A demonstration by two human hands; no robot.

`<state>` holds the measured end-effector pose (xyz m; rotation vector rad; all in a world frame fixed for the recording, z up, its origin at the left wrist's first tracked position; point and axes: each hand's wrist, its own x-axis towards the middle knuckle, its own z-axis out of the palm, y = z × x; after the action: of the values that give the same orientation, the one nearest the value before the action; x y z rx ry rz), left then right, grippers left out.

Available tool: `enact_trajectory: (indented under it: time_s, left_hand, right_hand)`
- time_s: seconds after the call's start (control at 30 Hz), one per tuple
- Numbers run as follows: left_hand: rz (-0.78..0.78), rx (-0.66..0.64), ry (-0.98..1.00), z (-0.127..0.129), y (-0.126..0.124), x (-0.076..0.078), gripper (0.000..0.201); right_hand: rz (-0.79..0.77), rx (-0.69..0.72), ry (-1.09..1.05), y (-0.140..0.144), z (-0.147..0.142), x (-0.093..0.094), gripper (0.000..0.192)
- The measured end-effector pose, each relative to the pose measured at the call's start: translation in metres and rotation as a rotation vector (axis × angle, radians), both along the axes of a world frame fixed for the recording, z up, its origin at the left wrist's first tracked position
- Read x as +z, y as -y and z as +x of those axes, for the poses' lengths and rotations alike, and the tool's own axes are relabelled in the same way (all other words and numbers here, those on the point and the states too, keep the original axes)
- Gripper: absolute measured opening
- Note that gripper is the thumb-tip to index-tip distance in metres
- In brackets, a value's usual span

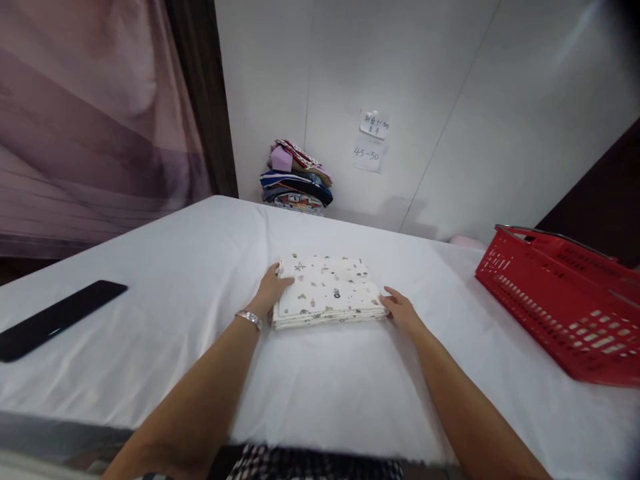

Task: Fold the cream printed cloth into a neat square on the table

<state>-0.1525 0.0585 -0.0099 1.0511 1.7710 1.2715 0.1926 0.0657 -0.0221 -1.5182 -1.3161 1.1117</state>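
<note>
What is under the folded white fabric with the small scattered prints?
The white cloth-covered table shows in front of and behind the folded white fabric. Whatever lies directly beneath its stacked layers is covered and can't be seen.

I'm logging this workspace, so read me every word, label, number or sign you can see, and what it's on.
"45-50": on the lower paper sheet on the wall.
Upper paper sheet: handwritten characters, too blurred to read.
Folded cloth: printed motifs; any lettering too small to read.
</note>
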Motion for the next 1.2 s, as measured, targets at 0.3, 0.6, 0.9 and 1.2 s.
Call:
enact_trajectory:
  time_s: [0.3, 0.6, 0.9, 1.2]
  left_hand:
    - [-0.036, -0.036, -0.558, -0.002, 0.013, 0.002, 0.065]
    - [0.102, -0.134, -0.964, 0.013, 0.044, 0.021, 0.042]
    - [0.233, -0.249, -0.982, 0.007, 0.066, -0.004, 0.028]
    - [0.541, -0.411, -1.001, 0.041, 0.073, 0.006, 0.015]
  right_hand:
    - [0.111, -0.019, -0.083, 0.005, 0.010, -0.010, 0.050]
    - [0.101, 0.071, -0.027, 0.011, 0.007, -0.011, 0.058]
    - [0.099, 0.123, 0.018, 0.009, 0.006, -0.013, 0.065]
    - [0.569, 0.182, 0.484, 0.023, 0.001, 0.001, 0.037]
